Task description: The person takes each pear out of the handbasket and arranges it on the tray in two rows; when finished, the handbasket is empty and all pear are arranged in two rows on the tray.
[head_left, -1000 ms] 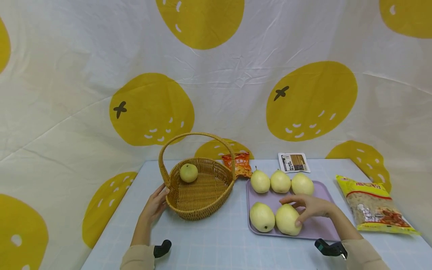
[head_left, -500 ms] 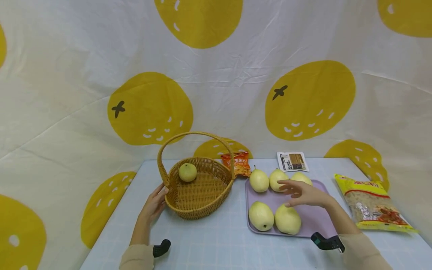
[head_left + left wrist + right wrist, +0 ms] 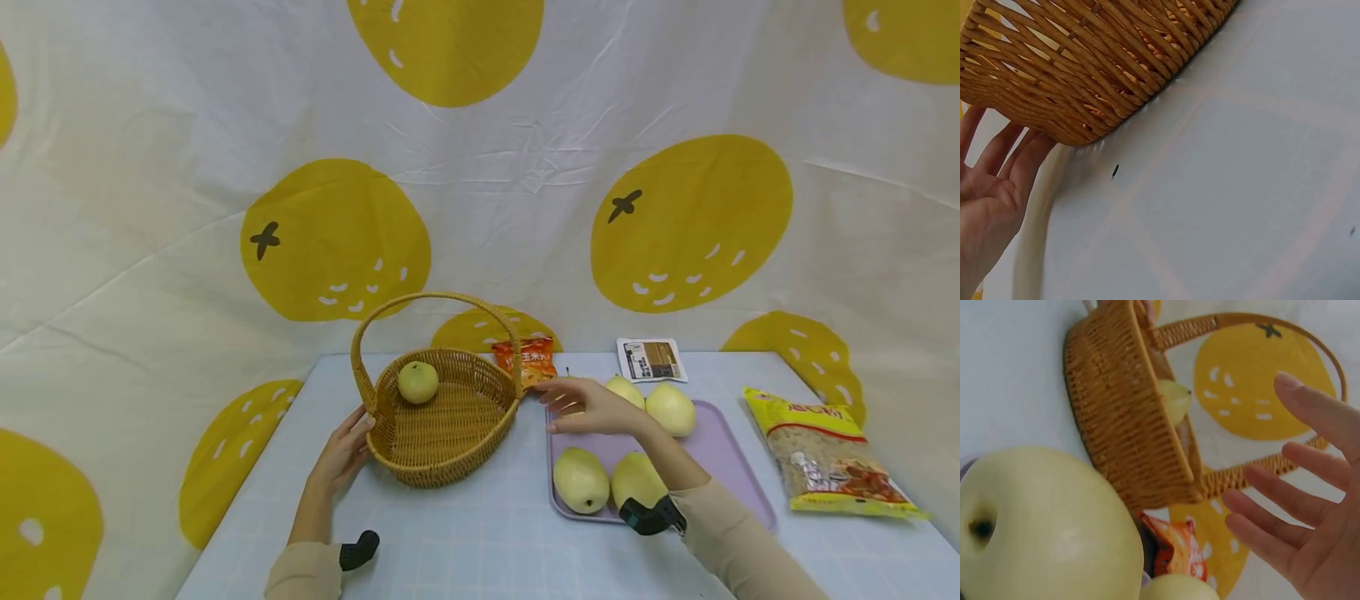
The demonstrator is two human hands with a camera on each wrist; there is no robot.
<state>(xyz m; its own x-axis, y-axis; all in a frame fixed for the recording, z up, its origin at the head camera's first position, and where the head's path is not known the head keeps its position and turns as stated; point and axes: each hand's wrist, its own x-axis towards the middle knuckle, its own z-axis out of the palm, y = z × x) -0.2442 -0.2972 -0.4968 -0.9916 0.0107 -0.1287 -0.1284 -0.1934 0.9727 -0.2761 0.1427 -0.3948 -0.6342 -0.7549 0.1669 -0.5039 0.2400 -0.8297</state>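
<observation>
My left hand (image 3: pixel 343 454) rests against the left side of a wicker basket (image 3: pixel 431 450), close to the foot of its tall handle. Its fairly straight fingers touch the woven wall (image 3: pixel 1085 69) in the left wrist view. One yellow-green pear (image 3: pixel 417 382) sits inside the basket at the back left. My right hand (image 3: pixel 592 406) is spread and holds nothing, over the left part of a purple tray (image 3: pixel 723 442). Several pears lie on this tray, among them a front-left pear (image 3: pixel 581 481) and a back-right pear (image 3: pixel 671 409). The back-left pear is mostly hidden behind my right hand.
Behind the basket's right side stands an orange snack bag (image 3: pixel 536 360). A small white-and-brown packet (image 3: pixel 652 360) lies at the back of the table. Right of the tray is a yellow-ended bag (image 3: pixel 828 454). A fruit-print cloth (image 3: pixel 525 225) hangs behind the table.
My right hand has let go of the front-right pear, lifted, and moved left across the tray toward the basket. The left hand and the basket have stayed in place.
</observation>
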